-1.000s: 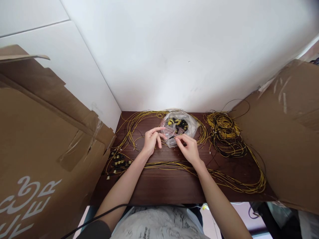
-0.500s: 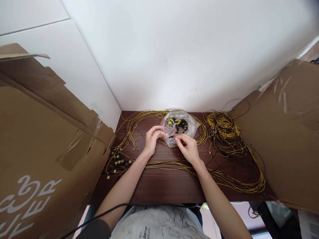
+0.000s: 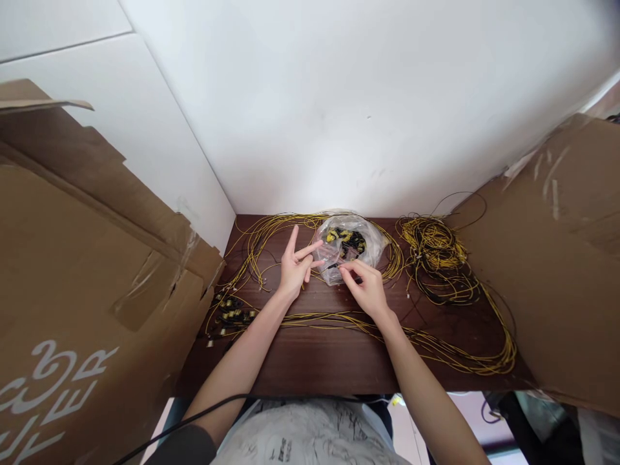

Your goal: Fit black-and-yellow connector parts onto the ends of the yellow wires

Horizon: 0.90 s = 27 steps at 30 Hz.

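My left hand [image 3: 294, 268] is open beside the clear plastic bag [image 3: 372, 236], its fingers spread and one pointing up toward the wall. My right hand [image 3: 365, 287] is closed in a pinch at the front of the bag. A small black piece [image 3: 333, 266] juts from its fingertips toward my left hand; its exact kind is too small to make out. Inside the open bag lie several black and yellow parts [image 3: 351, 242]. Yellow and black wires [image 3: 259, 239] curve around the bag on the dark wooden table [image 3: 314, 361].
A tangled wire bundle [image 3: 433, 248] lies at the right. More long wires [image 3: 484, 367] run across the front beneath my forearms. Several black parts with pale yellow ends [image 3: 233, 315] sit at the left. A cardboard box [image 3: 97, 258] and a cardboard panel [image 3: 557, 258] flank the table; a white wall [image 3: 339, 129] stands behind.
My left hand has opened from a near-pinch at the small black piece, spreading its fingers and drawing slightly left. My right hand stays in place, still pinching.
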Available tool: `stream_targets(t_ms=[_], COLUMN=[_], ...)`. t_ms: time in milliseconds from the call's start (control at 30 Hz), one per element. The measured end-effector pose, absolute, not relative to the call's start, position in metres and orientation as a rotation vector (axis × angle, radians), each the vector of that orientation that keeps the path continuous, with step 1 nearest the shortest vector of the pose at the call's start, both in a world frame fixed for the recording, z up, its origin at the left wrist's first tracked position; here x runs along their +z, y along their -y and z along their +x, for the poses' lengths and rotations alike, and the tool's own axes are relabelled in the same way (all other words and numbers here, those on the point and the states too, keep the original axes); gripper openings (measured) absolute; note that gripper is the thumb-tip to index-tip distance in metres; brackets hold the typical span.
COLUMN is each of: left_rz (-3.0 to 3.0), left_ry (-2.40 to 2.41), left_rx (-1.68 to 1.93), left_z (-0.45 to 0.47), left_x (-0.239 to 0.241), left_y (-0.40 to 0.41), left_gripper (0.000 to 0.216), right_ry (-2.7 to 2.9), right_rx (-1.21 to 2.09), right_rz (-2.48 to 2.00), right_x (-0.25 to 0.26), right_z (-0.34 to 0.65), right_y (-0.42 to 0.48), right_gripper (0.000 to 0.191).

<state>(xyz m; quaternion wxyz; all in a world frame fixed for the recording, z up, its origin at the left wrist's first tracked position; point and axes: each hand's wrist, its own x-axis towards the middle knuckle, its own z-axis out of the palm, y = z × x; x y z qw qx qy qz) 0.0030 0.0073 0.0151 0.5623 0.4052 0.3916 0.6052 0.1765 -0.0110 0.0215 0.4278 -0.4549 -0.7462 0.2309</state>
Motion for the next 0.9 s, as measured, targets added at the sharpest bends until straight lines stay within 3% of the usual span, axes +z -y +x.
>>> stream_targets(t_ms=[333, 533, 900], left_rz=[1.045, 1.039, 1.586], left_ry=[-0.963, -0.925, -1.01], left_rx=[1.361, 1.395, 1.214], left_z=[0.0017, 0.0043, 0.0097], left_x=[0.0141, 0.0144, 0.0146], left_y=[-0.0039, -0.0074, -0.0026], left_gripper=[0.026, 0.031, 0.016], right_ry=[1.878, 1.893, 1.903], right_rx=[0.594, 0.593, 0.567], right_rz=[-1.133, -1.143, -1.131], right_x=[0.0215, 0.0219, 0.0214], right_z=[0.1763, 0.1765, 0.1763], right_y=[0.0111, 0.0116, 0.0112], right_gripper=[0.017, 0.018, 0.018])
